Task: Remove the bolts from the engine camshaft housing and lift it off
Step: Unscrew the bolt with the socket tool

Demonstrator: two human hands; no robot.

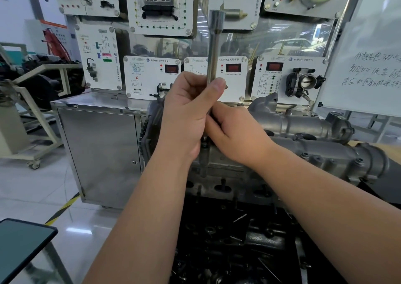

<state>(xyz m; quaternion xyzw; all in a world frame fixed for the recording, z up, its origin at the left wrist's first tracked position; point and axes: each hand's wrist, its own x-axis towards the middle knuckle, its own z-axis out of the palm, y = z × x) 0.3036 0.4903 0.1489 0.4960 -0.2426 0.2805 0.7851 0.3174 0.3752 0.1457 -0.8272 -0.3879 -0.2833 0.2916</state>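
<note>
Left hand [191,110] grips upright socket tool [213,47] at frame centre; right hand [234,132] pinches its lower end above camshaft housing [325,151].

A single wide-angle view from a camera on the person's head, looking forward and slightly down. Both forearms reach in from the bottom edge toward the centre of the frame, close to the lens. The engine [314,145] fills the centre and lower right, near the camera. A wall of display panels [160,6] spans the top, farther back. Straight lines bend toward the frame's edges. No second view exists.
</note>
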